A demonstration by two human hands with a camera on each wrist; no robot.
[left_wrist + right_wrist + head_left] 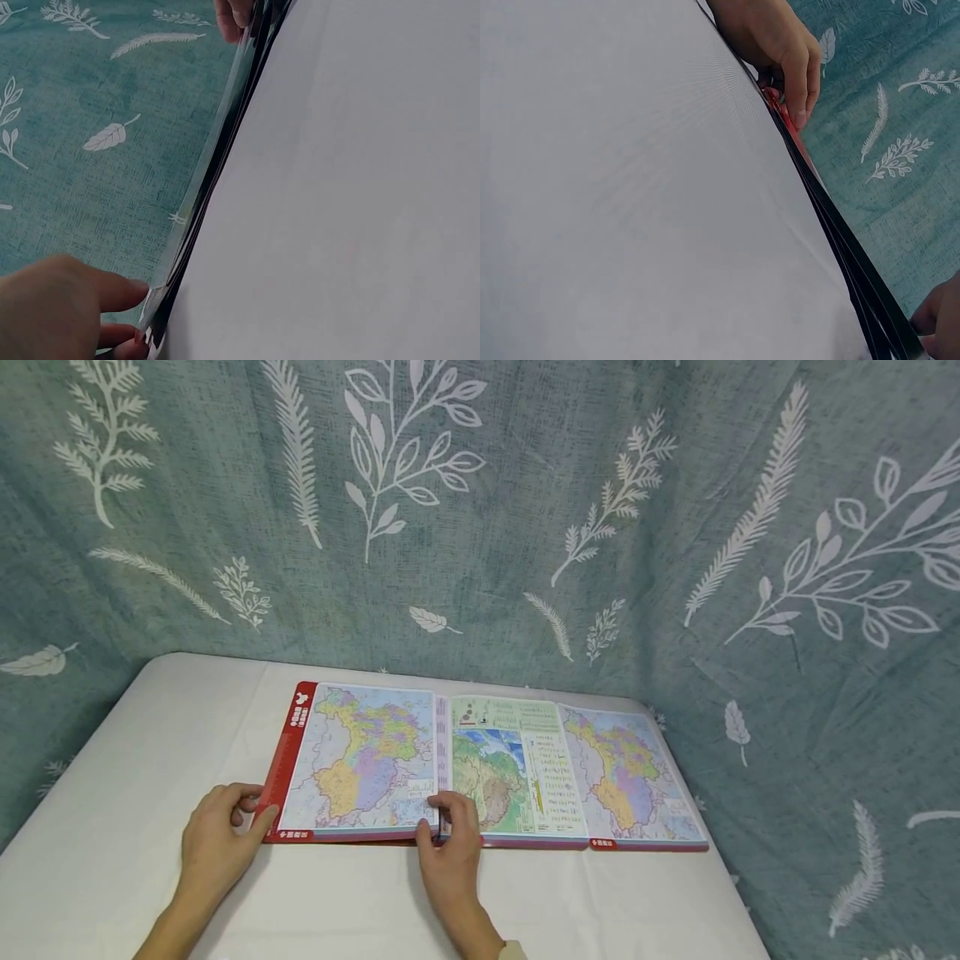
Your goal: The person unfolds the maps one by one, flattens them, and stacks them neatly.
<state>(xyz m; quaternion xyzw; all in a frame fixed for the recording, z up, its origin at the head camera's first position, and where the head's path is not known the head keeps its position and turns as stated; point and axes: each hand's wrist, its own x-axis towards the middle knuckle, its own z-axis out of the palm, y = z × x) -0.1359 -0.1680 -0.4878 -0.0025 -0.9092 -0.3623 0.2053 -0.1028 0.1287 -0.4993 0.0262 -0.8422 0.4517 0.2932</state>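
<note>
In the head view a printed map [367,760] with a red left border lies at the left of a row of maps on a white-covered table. My left hand [217,835] pinches its lower left corner, thumb on top. My right hand [453,852] holds its lower right corner between thumb and fingers. That front edge is slightly raised, with a dark gap below. Beside it lie a green relief map [491,777] and a second coloured map [630,777]. Both wrist views show the map layers edge-on, with the left hand [60,307] and right hand [945,322] at opposite ends.
The white tablecloth [585,902] spreads in front of and to the left of the maps. Behind the table and along its right side hangs a green curtain [487,593] with white leaf patterns.
</note>
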